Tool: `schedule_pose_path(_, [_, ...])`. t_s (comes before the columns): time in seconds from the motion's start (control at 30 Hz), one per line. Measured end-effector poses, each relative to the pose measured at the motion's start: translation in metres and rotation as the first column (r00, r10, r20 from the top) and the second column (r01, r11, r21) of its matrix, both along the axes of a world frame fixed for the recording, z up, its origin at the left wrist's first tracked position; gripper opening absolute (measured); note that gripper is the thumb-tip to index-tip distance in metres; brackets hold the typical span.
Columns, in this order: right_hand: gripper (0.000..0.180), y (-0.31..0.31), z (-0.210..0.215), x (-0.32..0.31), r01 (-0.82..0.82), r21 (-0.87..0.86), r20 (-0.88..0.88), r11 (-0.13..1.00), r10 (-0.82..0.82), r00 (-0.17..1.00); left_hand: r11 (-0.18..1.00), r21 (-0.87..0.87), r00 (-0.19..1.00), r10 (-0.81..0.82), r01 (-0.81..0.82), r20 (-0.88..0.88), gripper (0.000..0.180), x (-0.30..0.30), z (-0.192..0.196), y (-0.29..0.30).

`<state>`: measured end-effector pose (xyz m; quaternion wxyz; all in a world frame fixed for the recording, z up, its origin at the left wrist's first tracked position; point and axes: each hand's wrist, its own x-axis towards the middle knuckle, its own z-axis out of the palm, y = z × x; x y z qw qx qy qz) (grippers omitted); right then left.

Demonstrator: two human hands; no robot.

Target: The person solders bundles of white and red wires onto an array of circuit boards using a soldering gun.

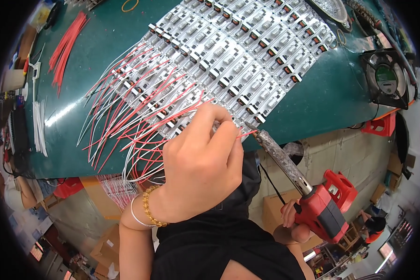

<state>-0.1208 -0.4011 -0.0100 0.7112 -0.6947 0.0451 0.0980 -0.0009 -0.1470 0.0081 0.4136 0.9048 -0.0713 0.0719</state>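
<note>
The left hand (200,163) pinches a red wire (247,134) at the desk's (322,100) near edge. The soldering iron (284,161), gripped by the right hand (291,219), slants from five o'clock, its tip touching the wire end.

Cardboard boxes (277,205) on the floor below the tabletop's near edge, brown, rectangular, one right of centre. More brown boxes (108,245) stacked lower left, under the near-left corner. Fan (387,78) at the tabletop's right edge carries a round green label (384,74) on its hub. Small lit screen (36,251) at far lower left, too blurred to detail.
</note>
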Motion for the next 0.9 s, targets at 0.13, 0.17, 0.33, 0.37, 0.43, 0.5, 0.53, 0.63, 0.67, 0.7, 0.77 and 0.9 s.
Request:
schedule_pose_path(0.13, [0.059,-0.003,-0.005,-0.002,-0.043,-0.096,0.055,0.994,0.049,0.997,0.999,0.023,0.993,0.022,-0.025,0.112,0.012,0.003,-0.011,-0.002])
schedule_pose_path(0.17, [0.059,-0.007,-0.009,-0.006,-0.044,-0.094,0.053,0.995,0.049,0.997,0.999,0.025,0.994,0.023,-0.026,0.110,0.012,0.003,-0.011,-0.003])
schedule_pose_path(0.33, [0.062,-0.011,-0.007,-0.017,0.037,-0.399,0.192,0.916,0.044,0.980,0.991,0.125,0.992,0.038,-0.053,0.122,0.012,0.007,-0.004,-0.008])
schedule_pose_path(0.37, [0.062,-0.011,-0.002,-0.013,0.040,-0.398,0.194,0.916,0.042,0.980,0.991,0.125,0.992,0.035,-0.051,0.124,0.012,0.007,-0.003,-0.010])
schedule_pose_path(0.43, [0.064,-0.011,0.009,-0.004,-0.100,-0.355,0.049,0.930,0.125,0.991,0.984,0.166,0.994,0.051,-0.066,0.098,0.013,0.006,-0.002,-0.012])
schedule_pose_path(0.5, [0.065,-0.007,0.001,-0.003,-0.073,-0.294,0.069,0.953,0.097,0.993,0.982,0.179,0.994,0.046,-0.063,0.099,0.013,0.005,-0.003,-0.011])
schedule_pose_path(0.53, [0.065,-0.006,-0.003,-0.004,-0.046,-0.235,0.088,0.971,0.068,0.994,0.980,0.189,0.994,0.042,-0.061,0.100,0.013,0.004,-0.004,-0.011])
schedule_pose_path(0.63, [0.062,-0.016,-0.016,-0.016,-0.072,-0.231,0.136,0.970,0.106,0.985,0.983,0.176,0.993,0.029,-0.050,0.117,0.013,0.005,-0.006,-0.009])
schedule_pose_path(0.67, [0.062,-0.012,-0.013,-0.015,-0.065,-0.233,0.138,0.970,0.099,0.985,0.984,0.175,0.993,0.023,-0.044,0.119,0.013,0.005,-0.006,-0.009])
schedule_pose_path(0.7, [0.060,-0.003,-0.009,-0.010,0.017,-0.147,0.142,0.989,0.004,0.990,0.985,0.168,0.995,0.022,-0.039,0.102,0.012,0.006,-0.005,-0.010])
schedule_pose_path(0.77, [0.058,0.008,-0.003,-0.001,0.099,-0.054,0.142,0.994,-0.091,0.986,0.985,0.166,0.996,0.021,-0.036,0.088,0.012,0.005,-0.004,-0.008])
schedule_pose_path(0.9, [0.054,0.010,0.000,0.005,0.088,0.121,0.058,0.989,-0.096,0.994,0.994,0.102,0.997,0.038,-0.045,0.072,0.014,0.000,0.000,-0.006])
